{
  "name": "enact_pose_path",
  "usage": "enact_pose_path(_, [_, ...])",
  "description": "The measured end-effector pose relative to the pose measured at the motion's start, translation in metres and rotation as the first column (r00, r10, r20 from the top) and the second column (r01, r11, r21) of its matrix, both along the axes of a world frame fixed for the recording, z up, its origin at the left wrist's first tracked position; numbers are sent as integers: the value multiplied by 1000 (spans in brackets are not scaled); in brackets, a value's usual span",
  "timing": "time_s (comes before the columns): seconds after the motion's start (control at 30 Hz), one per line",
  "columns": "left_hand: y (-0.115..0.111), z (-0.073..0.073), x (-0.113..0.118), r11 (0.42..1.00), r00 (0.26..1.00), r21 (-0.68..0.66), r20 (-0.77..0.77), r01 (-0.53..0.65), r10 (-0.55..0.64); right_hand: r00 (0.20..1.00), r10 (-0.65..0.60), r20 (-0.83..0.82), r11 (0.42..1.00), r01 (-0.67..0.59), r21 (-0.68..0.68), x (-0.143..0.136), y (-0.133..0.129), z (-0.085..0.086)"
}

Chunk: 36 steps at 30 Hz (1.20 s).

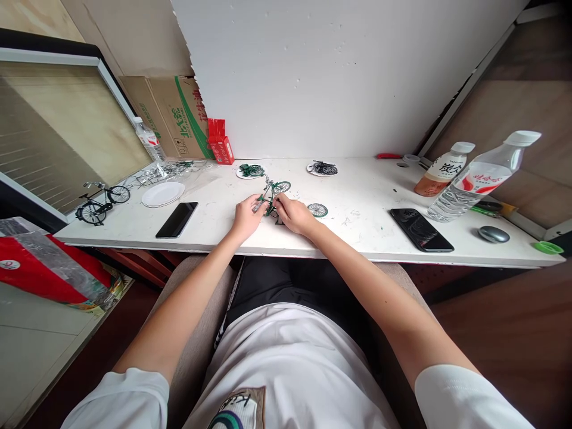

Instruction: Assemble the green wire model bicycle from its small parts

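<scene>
Between my hands is a green model bicycle point(281, 187), its spoked front wheel and handlebars pointing away from me. My left hand point(248, 215) is closed on the near left part of its frame. From the right, my right hand point(292, 213) pinches the frame near its middle. My fingers cover much of the rear part, so the exact grip points are hidden. A loose green-rimmed wheel point(317, 210) lies flat on the table just right of my right hand. Farther back are a plate of green parts point(251, 171) and a plate of black parts point(322, 169).
A finished-looking black model bicycle point(103, 202) stands at the left, near stacked white plates point(163, 194) and a phone point(177, 220). On the right are another phone point(421, 229), two bottles point(485, 176) and a mouse point(493, 234). A red box point(220, 143) stands at the back wall.
</scene>
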<state>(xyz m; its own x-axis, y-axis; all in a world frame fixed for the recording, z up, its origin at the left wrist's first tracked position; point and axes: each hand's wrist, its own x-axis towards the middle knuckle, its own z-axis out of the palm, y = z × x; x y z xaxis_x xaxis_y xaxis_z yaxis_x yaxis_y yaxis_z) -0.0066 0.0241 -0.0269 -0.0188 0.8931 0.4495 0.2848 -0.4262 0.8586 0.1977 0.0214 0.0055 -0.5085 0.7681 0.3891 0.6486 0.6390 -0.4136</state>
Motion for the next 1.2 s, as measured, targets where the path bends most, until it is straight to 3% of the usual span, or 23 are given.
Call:
enact_pose_path(0.93, [-4, 4, 2, 999, 1000, -50, 19, -6, 6, 995, -40, 96, 999, 39, 10, 0, 0, -4])
enact_pose_path(1.2, [1, 5, 2, 997, 984, -72, 176, -13, 25, 992, -71, 108, 997, 73, -15, -1, -5, 2])
